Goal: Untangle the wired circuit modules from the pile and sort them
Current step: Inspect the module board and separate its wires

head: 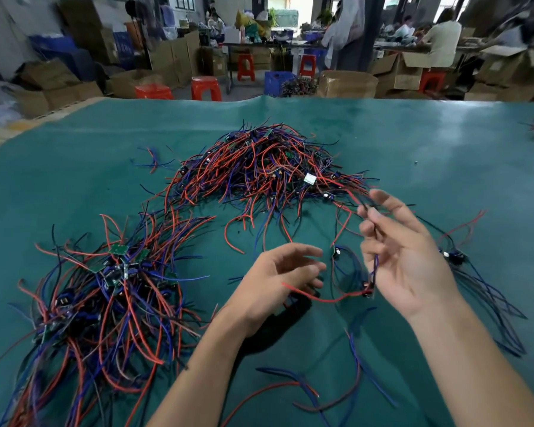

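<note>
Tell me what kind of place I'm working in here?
Most likely a small electronics assembly workshop or warehouse floor. A green-covered worktable holds a big tangled pile of wired circuit modules, and behind it stand stacked cardboard boxes, red plastic stools and other workers at benches.

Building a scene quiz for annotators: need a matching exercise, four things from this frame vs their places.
Things:
1. tangled pile of wired modules
2. sorted bundle of wired modules
3. red plastic stools
4. right hand

Places:
A. on the floor beyond the table
B. near left of the green mat
D. middle of the mat, far side
C. raised at near right, wires between the fingers

Pairs: 1-D, 2-B, 3-A, 4-C
</note>
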`<state>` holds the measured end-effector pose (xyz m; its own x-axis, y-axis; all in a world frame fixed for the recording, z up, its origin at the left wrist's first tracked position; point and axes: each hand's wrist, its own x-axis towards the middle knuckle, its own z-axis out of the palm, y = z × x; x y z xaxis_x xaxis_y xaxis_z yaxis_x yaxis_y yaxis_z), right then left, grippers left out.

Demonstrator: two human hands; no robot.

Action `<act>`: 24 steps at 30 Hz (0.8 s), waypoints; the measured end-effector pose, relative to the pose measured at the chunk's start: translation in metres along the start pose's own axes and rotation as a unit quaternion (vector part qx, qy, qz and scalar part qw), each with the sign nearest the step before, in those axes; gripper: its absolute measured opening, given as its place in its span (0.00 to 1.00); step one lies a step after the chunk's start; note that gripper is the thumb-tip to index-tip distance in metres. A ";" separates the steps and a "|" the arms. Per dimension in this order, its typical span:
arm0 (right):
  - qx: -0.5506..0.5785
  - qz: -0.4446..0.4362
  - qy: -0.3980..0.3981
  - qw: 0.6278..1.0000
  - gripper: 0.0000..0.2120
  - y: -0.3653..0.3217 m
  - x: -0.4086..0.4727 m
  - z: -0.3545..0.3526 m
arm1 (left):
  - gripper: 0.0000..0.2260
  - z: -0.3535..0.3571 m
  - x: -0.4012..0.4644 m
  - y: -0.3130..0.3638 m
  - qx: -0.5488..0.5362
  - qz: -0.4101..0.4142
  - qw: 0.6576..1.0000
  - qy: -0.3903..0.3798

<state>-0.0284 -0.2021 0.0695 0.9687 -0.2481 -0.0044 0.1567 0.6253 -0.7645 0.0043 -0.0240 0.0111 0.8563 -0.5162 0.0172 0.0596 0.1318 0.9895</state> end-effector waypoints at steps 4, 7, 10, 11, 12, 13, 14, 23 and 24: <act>0.095 0.058 -0.067 0.992 0.13 0.006 -0.004 0.008 | 0.14 0.003 -0.002 0.003 0.057 0.018 0.997 -0.048; 0.156 0.083 -0.102 0.979 0.13 0.012 -0.007 0.015 | 0.20 0.006 -0.003 0.003 0.075 0.023 0.994 -0.076; 0.173 0.069 -0.093 0.978 0.14 0.016 -0.006 0.018 | 0.15 0.007 -0.005 0.004 0.089 0.026 0.989 -0.113; 0.178 0.062 -0.084 0.979 0.14 0.017 -0.005 0.018 | 0.13 0.007 -0.006 0.003 0.089 0.023 0.989 -0.114; 0.181 0.054 -0.077 0.979 0.13 0.017 -0.004 0.018 | 0.12 0.009 -0.006 0.003 0.083 0.017 0.991 -0.104; 0.176 0.045 -0.075 0.981 0.12 0.018 -0.003 0.017 | 0.11 0.010 -0.005 0.002 0.078 0.013 0.993 -0.086; 0.153 0.031 -0.074 0.985 0.10 0.019 -0.002 0.016 | 0.09 0.011 -0.004 0.001 0.073 0.015 0.995 -0.065; -0.393 -0.123 -0.002 0.911 0.26 0.026 0.000 -0.004 | 0.11 0.002 0.004 -0.006 -0.001 0.050 0.995 0.086; -0.431 -0.127 -0.019 0.893 0.25 0.027 0.000 -0.005 | 0.09 0.002 0.006 -0.007 -0.015 0.047 0.994 0.097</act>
<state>-0.0253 -0.1891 0.0454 0.9318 -0.2647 0.2483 0.1809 -0.2543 -0.9501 0.0077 -0.0294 0.0048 0.9415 -0.3277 0.0784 -0.0128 0.1978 0.9802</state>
